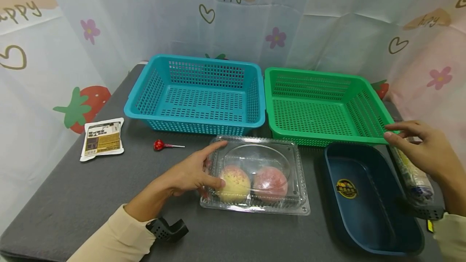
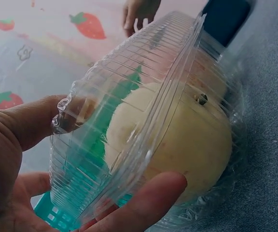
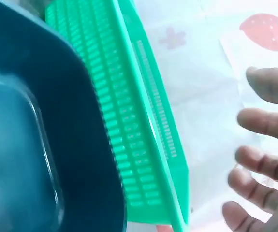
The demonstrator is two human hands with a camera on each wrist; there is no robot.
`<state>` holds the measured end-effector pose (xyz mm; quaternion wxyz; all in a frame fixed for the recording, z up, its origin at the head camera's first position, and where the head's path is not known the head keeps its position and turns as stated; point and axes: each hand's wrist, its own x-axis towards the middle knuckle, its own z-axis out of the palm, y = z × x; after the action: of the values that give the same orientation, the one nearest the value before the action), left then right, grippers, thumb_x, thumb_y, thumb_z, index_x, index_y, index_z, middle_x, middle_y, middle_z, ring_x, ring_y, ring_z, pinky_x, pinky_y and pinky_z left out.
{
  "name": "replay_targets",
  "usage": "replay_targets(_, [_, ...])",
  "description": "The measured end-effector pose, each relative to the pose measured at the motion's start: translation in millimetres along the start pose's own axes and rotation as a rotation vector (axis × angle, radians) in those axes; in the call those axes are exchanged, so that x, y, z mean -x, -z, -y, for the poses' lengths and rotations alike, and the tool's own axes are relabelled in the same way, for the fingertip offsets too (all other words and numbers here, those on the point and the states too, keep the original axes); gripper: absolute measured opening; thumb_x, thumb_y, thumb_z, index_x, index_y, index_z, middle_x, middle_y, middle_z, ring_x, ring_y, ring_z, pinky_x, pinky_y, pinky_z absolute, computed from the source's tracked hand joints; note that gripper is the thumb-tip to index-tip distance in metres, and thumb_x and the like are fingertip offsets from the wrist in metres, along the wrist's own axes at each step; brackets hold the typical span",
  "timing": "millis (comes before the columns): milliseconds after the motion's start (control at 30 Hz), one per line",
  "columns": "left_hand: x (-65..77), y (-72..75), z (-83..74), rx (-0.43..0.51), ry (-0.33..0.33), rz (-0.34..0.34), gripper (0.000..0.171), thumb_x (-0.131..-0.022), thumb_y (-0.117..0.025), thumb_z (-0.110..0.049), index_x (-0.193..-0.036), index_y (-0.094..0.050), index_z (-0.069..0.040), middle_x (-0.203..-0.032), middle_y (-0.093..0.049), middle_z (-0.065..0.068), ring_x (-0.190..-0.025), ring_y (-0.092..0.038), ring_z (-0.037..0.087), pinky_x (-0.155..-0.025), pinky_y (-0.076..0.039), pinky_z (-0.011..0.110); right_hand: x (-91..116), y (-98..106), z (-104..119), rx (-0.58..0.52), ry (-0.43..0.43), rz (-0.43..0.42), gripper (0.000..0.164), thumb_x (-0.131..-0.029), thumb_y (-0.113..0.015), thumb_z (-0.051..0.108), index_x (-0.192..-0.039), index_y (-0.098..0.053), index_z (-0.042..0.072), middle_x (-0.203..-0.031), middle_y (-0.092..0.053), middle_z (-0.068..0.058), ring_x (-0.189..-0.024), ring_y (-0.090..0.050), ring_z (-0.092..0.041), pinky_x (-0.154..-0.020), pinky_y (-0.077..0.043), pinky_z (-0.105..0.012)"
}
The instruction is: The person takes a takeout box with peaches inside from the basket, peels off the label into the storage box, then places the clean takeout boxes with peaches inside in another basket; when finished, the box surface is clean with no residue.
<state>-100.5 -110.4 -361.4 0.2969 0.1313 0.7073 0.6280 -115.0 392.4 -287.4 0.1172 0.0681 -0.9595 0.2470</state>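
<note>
A lidded clear plastic box (image 1: 255,209) lies on the table, with a yellow, pink-flecked round fruit (image 1: 234,189) and a pink one (image 1: 270,183) inside. My left hand (image 1: 189,173) grips its left end, thumb and fingers spread around the side. Seen from the left wrist, the yellow fruit (image 2: 197,140) shows a dark stem spot through the plastic. Empty and with fingers loosely bent, my right hand (image 1: 424,144) hovers by the right end of the green basket (image 1: 327,138). Beneath that hand lies a long clear-wrapped packet (image 1: 418,185), partly hidden.
A blue basket (image 1: 196,122) stands at the back, left of the green one. The dark blue tub (image 1: 367,213) sits at the front right. On the left lie a red lollipop (image 1: 159,145) and a white-and-brown packet (image 1: 103,138). A patterned curtain (image 1: 236,23) hangs behind the table.
</note>
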Motion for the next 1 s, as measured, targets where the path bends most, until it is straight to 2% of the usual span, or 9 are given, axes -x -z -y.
replay_targets(100, [-0.1,-0.5,0.2,0.01,0.0,-0.003,0.099,-0.076,-0.08,0.0,-0.154,-0.024,-0.022,-0.094,-0.034,0.019,-0.058,-0.051,0.019,-0.049,-0.055,0.047,-5.6,-0.6,-5.1,0.012,-0.024,-0.02,0.039,-0.097,-0.06,0.022,-0.123,-0.06,-0.008,-0.125,-0.046,-0.023,-0.099,-0.046,-0.029,-0.07,-0.036,-0.028])
replay_targets(200, [-0.4,-0.8,0.3,0.021,0.003,-0.002,0.098,-0.076,-0.08,0.002,-0.154,-0.024,-0.022,-0.093,-0.032,0.017,-0.057,-0.05,0.019,-0.048,-0.055,0.046,-10.3,-1.7,-11.0,0.02,-0.051,-0.011,0.045,-0.098,-0.058,0.023,-0.127,-0.054,-0.01,-0.133,-0.037,-0.031,-0.106,-0.04,-0.052,-0.074,-0.04,-0.051])
replay_targets(267, [-0.8,-0.6,1.0,0.022,0.004,-0.001,0.098,-0.077,-0.08,0.001,-0.154,-0.024,-0.022,-0.097,-0.033,0.019,-0.058,-0.05,0.019,-0.047,-0.054,0.045,-13.5,-2.5,-15.3,0.025,-0.065,-0.002,0.048,-0.098,-0.058,0.024,-0.129,-0.052,-0.011,-0.138,-0.031,-0.034,-0.11,-0.036,-0.058,-0.077,-0.036,-0.066])
replay_targets(333, [-0.9,-0.4,1.5,-0.006,-0.011,-0.01,0.097,-0.076,-0.08,-0.001,-0.153,-0.025,-0.022,-0.111,-0.036,0.024,-0.073,-0.053,0.025,-0.055,-0.055,0.044,-16.4,-4.1,-20.7,0.03,-0.078,0.008,0.051,-0.098,-0.057,0.025,-0.131,-0.049,-0.012,-0.143,-0.025,-0.034,-0.115,-0.031,-0.061,-0.083,-0.03,-0.074])
replay_targets(400, [-1.3,0.0,2.5,-0.038,-0.028,-0.023,0.097,-0.076,-0.081,-0.003,-0.153,-0.026,-0.021,-0.124,-0.034,0.027,-0.086,-0.05,0.03,-0.062,-0.053,0.04,-18.7,-6.2,-26.6,0.039,-0.081,0.019,0.052,-0.098,-0.057,0.027,-0.132,-0.048,-0.012,-0.147,-0.02,-0.034,-0.122,-0.026,-0.061,-0.089,-0.025,-0.076])
replay_targets(500, [-1.4,0.8,3.6,-0.084,-0.046,-0.046,0.097,-0.074,-0.083,-0.005,-0.152,-0.029,-0.022,-0.121,-0.036,0.026,-0.087,-0.044,0.029,-0.063,-0.046,0.033,-21.8,-10.5,-35.8,0.052,-0.089,0.053,0.056,-0.098,-0.056,0.03,-0.132,-0.046,-0.013,-0.151,-0.012,-0.032,-0.131,-0.012,-0.06,-0.096,-0.014,-0.077])
replay_targets(567, [-1.0,1.2,4.2,-0.084,-0.048,-0.047,0.097,-0.074,-0.083,-0.005,-0.152,-0.029,-0.022,-0.111,-0.036,0.024,-0.078,-0.041,0.025,-0.057,-0.042,0.032,-23.4,-13.7,-41.0,0.056,-0.098,0.079,0.058,-0.098,-0.056,0.031,-0.132,-0.045,-0.014,-0.153,-0.008,-0.032,-0.134,-0.005,-0.059,-0.096,-0.012,-0.077])
replay_targets(667, [-0.7,2.0,5.4,-0.076,-0.055,-0.046,0.096,-0.074,-0.083,-0.006,-0.152,-0.029,-0.022,-0.108,-0.036,0.023,-0.076,-0.04,0.024,-0.055,-0.041,0.031,-24.9,-17.6,-48.7,0.053,-0.119,0.122,0.063,-0.098,-0.054,0.034,-0.133,-0.042,-0.016,-0.154,-0.001,-0.031,-0.135,0.002,-0.057,-0.097,-0.007,-0.077])
replay_targets(1000, [-2.2,3.6,9.7,-0.088,-0.087,-0.06,0.098,-0.072,-0.085,-0.006,-0.151,-0.032,-0.025,-0.091,-0.037,0.015,-0.059,-0.034,0.015,-0.048,-0.036,0.025,-26.4,-25.2,-64.3,-0.025,-0.131,0.272,0.067,-0.1,-0.05,0.034,-0.14,-0.03,-0.017,-0.155,0.008,-0.029,-0.133,0.01,-0.058,-0.095,-0.004,-0.079])
